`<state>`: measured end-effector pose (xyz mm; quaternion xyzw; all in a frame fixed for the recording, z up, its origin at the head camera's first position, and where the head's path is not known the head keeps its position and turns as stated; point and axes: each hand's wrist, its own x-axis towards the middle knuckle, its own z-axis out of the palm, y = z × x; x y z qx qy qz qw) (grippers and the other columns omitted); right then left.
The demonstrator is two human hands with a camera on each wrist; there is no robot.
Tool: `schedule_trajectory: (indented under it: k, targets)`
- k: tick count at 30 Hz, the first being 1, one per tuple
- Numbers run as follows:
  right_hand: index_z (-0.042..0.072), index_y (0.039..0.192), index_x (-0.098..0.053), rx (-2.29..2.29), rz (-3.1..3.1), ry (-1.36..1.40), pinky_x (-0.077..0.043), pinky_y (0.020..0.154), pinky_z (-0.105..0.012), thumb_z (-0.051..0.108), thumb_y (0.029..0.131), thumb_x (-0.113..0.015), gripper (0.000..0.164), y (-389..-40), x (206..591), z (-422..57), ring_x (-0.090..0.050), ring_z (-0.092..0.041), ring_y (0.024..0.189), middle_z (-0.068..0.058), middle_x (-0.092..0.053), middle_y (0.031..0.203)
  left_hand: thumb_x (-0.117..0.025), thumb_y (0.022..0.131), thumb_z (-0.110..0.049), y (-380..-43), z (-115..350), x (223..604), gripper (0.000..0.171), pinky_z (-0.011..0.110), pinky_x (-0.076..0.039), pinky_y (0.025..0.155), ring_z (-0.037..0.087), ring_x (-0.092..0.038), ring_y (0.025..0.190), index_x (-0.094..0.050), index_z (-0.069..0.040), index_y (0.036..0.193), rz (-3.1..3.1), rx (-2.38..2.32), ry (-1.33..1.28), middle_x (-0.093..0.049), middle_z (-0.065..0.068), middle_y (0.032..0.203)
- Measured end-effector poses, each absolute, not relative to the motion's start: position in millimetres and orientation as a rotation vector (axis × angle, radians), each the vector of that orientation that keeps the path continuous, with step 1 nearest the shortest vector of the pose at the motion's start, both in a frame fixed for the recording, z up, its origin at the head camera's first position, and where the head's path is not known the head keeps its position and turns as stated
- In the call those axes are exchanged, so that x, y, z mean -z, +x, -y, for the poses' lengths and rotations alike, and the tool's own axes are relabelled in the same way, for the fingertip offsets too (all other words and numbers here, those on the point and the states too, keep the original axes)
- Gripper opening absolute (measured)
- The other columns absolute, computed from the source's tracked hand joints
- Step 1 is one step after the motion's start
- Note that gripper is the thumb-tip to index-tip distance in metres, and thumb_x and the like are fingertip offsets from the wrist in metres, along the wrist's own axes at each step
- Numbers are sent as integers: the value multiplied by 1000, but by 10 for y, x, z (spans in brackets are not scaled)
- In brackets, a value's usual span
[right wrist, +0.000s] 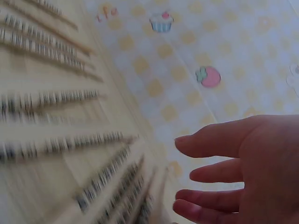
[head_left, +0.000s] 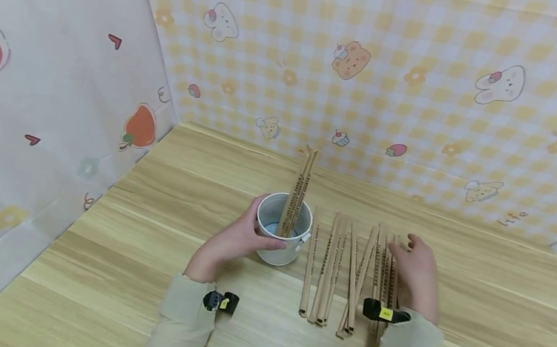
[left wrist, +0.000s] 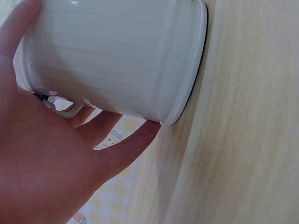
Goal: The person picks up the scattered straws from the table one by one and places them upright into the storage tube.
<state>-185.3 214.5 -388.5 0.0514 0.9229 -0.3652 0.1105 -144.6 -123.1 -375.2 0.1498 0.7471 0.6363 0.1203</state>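
Observation:
My left hand [head_left: 241, 238] grips a small white bucket [head_left: 278, 256] standing on the table, with the thumb across its near side and fingers round the far side. In the left wrist view, the hand spreads along the bucket's wall [left wrist: 112, 56]. A few slim, brown paper-wrapped sticks [head_left: 297, 192] with dark print lean upright inside, rising well above the rim. Over the rightmost of several similar sticks [head_left: 379, 258] hovers my right hand [head_left: 418, 273]. In the right wrist view, its fingers [right wrist: 212, 170] are extended with nothing between them, beside the blurred stick ends.
More wrapped sticks [head_left: 310, 265] lie in a loose row on the wooden table [head_left: 133, 247], right of the bucket, some crossing. A yellow checked cloth [head_left: 380, 92] hangs behind the table, and a white printed one [head_left: 74, 72] borders its left side.

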Motion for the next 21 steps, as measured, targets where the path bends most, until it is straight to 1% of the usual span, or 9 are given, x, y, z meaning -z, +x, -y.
schedule_trajectory:
  k: [4,9,14,17,21]
  targets:
    - [-7,138,-14,1008,-2717,166,-30,92,-56,33,91,-45,70,-1829,3930,-2272,-34,-48,115,-34,-30,130,-75,71,-10,-1442,1241,3756,92,52,-28,97,38,-29,123,-13,-12,139,-2181,-1863,431,-27,21,135]
    - [-10,136,-19,932,-2722,121,-36,86,-54,28,89,-49,67,-1777,3951,-2367,-41,-46,107,-35,-39,122,-75,71,-10,-1436,1243,3748,92,52,-27,97,38,-28,123,-13,-12,139,-2184,-1862,435,-27,21,135]
    - [-9,134,-23,912,-2690,118,-37,83,-53,31,87,-53,68,-1743,3957,-2419,-42,-44,107,-33,-40,122,-75,72,-11,-1432,1233,3734,92,49,-29,97,37,-29,123,-13,-13,139,-2202,-1844,435,-27,20,136]
    - [-8,132,-28,915,-2672,121,-37,82,-53,32,87,-55,66,-1732,3960,-2427,-43,-44,106,-33,-40,123,-75,72,-11,-1429,1228,3724,92,47,-30,97,37,-29,123,-12,-13,139,-2207,-1834,428,-27,20,136]
    - [-8,126,-35,933,-2658,116,-40,79,-50,32,87,-55,59,-1718,3965,-2413,-52,-37,96,-30,-47,116,-75,71,-12,-1428,1226,3716,92,48,-29,97,35,-29,123,-12,-13,139,-2211,-1827,421,-27,20,136]
